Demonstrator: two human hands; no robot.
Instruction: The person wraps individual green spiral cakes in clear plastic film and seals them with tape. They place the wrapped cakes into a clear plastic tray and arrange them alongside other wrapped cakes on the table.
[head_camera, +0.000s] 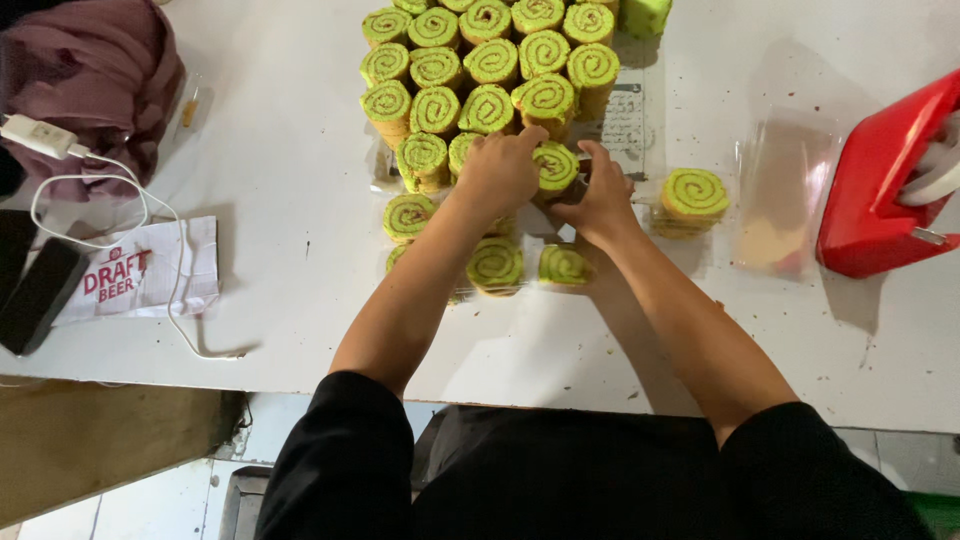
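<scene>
- Left hand (497, 172) curled over one green swirl roll slice (555, 166), fingertips pinching its top edge.
- Right hand (603, 203) gripping the same slice from its near side, fingers wrapped low.
- Slice held between both hands, just at the near end of the stacked pile of slices (480, 60) beyond the knuckles.
- Wrapped slices (495, 265) lying under the wrists.
- Lone slice (693, 197) just right of the right hand.
- Red tape dispenser (880, 190) far out right.
- Phone (38, 293) and white cable (110, 215) well left of the left arm.
</scene>
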